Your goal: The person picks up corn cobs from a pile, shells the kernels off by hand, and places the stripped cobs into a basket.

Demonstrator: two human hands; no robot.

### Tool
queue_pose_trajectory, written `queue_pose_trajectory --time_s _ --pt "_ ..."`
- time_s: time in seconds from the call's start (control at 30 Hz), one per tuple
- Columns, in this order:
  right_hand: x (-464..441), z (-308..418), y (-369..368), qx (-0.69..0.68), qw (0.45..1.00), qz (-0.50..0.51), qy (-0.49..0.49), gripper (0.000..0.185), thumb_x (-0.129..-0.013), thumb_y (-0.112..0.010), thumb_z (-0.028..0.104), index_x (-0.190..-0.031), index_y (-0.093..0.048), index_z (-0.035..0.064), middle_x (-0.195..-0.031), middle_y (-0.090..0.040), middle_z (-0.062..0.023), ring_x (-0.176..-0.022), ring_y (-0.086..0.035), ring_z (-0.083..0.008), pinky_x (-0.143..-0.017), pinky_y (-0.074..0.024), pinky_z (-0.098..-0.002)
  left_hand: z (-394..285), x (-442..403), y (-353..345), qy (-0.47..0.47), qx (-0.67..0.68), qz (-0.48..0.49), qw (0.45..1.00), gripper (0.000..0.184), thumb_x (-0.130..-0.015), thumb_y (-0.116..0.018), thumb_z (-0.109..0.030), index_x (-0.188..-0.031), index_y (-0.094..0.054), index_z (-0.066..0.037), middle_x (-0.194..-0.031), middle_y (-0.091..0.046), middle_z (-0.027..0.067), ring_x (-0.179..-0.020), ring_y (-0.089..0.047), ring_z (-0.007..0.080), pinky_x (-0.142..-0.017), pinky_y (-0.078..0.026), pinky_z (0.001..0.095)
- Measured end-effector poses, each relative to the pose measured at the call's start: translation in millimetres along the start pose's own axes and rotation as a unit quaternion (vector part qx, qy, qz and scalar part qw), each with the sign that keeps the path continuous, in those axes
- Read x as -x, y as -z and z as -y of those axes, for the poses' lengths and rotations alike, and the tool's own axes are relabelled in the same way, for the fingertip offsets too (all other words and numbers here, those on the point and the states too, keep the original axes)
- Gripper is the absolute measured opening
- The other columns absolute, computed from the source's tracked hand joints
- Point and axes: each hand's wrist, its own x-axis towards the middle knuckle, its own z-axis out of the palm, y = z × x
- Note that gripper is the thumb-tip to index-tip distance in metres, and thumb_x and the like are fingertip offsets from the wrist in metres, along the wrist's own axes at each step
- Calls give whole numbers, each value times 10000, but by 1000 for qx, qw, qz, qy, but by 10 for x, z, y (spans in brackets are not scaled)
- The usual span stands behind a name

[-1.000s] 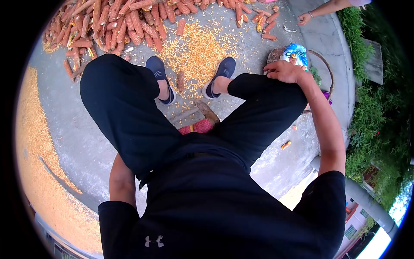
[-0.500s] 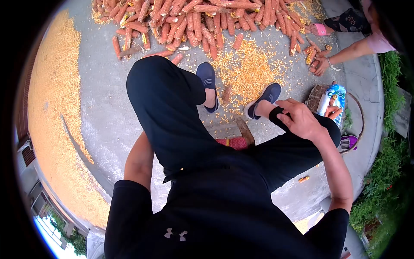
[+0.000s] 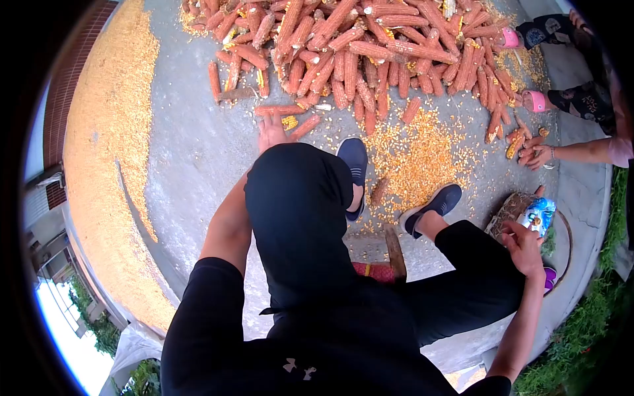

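My left hand [image 3: 271, 133] reaches past my knee to the near edge of the cob pile, its fingers stretched out at a reddish cob [image 3: 279, 110] lying on the ground. Beside the fingers are a piece of cob with yellow kernels [image 3: 289, 123] and another bare cob [image 3: 306, 127]. On the right, my right hand [image 3: 524, 249] hovers near my other knee with fingers apart and nothing in it, just below a blue and white bag [image 3: 539, 214] in a basket [image 3: 569, 254]. Loose kernels [image 3: 419, 158] lie around my shoes.
A large pile of cobs [image 3: 396, 53] spreads across the top. At right, a co-worker's hand [image 3: 541, 157] touches cobs. A wide band of kernels [image 3: 105, 158] runs down the left. A wooden piece [image 3: 395, 254] stands between my legs.
My left hand has come out from behind my leg and reached forward to the cobs. My right hand has moved off my knee. The view has shifted left, and the co-worker has come into view.
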Motion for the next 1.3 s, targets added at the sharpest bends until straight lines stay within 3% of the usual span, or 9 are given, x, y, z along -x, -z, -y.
queue_pose_trajectory --time_s 0.13,0.23,0.43,0.63,0.77,0.8,0.93,1.13,1.3 --pt "-69 52 13 -151 983 41 -94 301 -924 -625 -8 -1222 -613 -53 -878 -642 -72 -760 -636 -139 -710 -509 -291 -365 -247 104 8 -42 122 992 934 -775 -816 -469 -1517 -381 -104 -1566 -333 180 -1443 -321 399 -1082 -398 577" --pt "-127 40 32 -189 975 28 -114 299 -933 -613 -12 -1230 -613 -50 -881 -630 -59 -759 -625 -134 -714 -507 -286 -511 -381 -93 -1 -112 43 993 834 -827 -751 -536 -1454 -456 -73 -1471 -429 171 -1386 -385 378 -1056 -403 570" --pt "-221 199 179 -191 978 -16 -84 297 -962 -598 8 -1252 -600 -58 -892 -617 -63 -767 -602 -136 -733 -499 -284 -460 -224 -303 -142 -282 177 932 490 -818 -733 -320 -1234 -603 -97 -1304 -543 92 -1277 -477 301 -995 -450 517" --pt "-197 378 223 -140 987 -10 -79 292 -946 -607 -1 -1232 -607 -56 -834 -594 -56 -729 -588 -131 -681 -491 -287 -167 -4 -412 -96 -98 70 988 323 -768 -734 -133 -1073 -633 -101 -1151 -647 86 -1196 -546 319 -926 -506 489" --pt "-189 310 166 -149 988 -22 -41 292 -936 -615 7 -1221 -614 -53 -814 -600 -59 -709 -597 -135 -672 -489 -292 -83 -334 129 -31 158 -3 987 393 -700 -765 -124 -1053 -613 -44 -1018 -681 187 -1007 -629 415 -874 -528 469" --pt "-187 285 148 -156 987 -27 -34 293 -933 -617 11 -1219 -615 -53 -815 -605 -61 -709 -601 -138 -671 -491 -295 -93 -371 304 -38 233 -45 971 427 -679 -776 -120 -1043 -580 -12 -947 -689 182 -875 -678 370 -801 -549 433" --pt "-183 374 145 -150 987 -58 8 308 -922 -632 25 -1222 -618 -42 -830 -625 -77 -720 -620 -158 -670 -497 -301 -344 -286 1364 -140 491 -43 859 421 -708 -729 -32 -1081 -533 -40 -979 -676 95 -938 -677 191 -830 -556 339" --pt "-200 842 191 -194 965 -141 102 364 -944 -654 78 -1292 -604 -16 -983 -657 -98 -852 -616 -156 -739 -530 -311 -1221 219 2963 -313 708 53 630 592 -715 -676 -10 -1262 -458 -64 -1152 -647 172 -1140 -629 281 -1022 -514 442" --pt "-300 1423 377 -329 902 -188 205 427 -1014 -589 239 -1368 -556 3 -1176 -662 -121 -1052 -644 -181 -859 -534 -316 -2034 648 3561 -397 744 258 472 638 -703 -688 -120 -1308 -487 -86 -1208 -614 223 -1251 -562 418 -1091 -442 579"
